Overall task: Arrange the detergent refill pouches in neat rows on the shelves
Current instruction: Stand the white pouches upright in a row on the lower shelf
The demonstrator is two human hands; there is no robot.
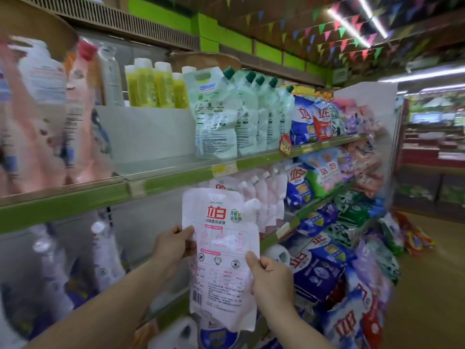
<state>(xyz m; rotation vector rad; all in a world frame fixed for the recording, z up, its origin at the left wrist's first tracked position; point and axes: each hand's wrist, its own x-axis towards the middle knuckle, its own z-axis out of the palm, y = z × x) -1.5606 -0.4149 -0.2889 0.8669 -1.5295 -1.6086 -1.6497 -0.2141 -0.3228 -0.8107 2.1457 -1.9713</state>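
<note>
A pink and white detergent refill pouch (221, 258) with a white spout hangs upright in front of the shelves, back label facing me. My left hand (173, 245) pinches its left edge about halfway up. My right hand (270, 278) grips its right edge lower down. Behind it, on the second shelf, stands a row of matching pink pouches (264, 195). On the upper shelf (176, 180), pale green pouches (226, 114) with dark green caps stand in a row.
Left of the green pouches the upper shelf has a bare stretch (156, 162), with yellow bottles (153, 84) behind a divider. Pink pouches (75, 117) fill the far left. Blue and purple detergent bags (324, 270) crowd the shelves to the right. The aisle floor (427, 285) runs along the right.
</note>
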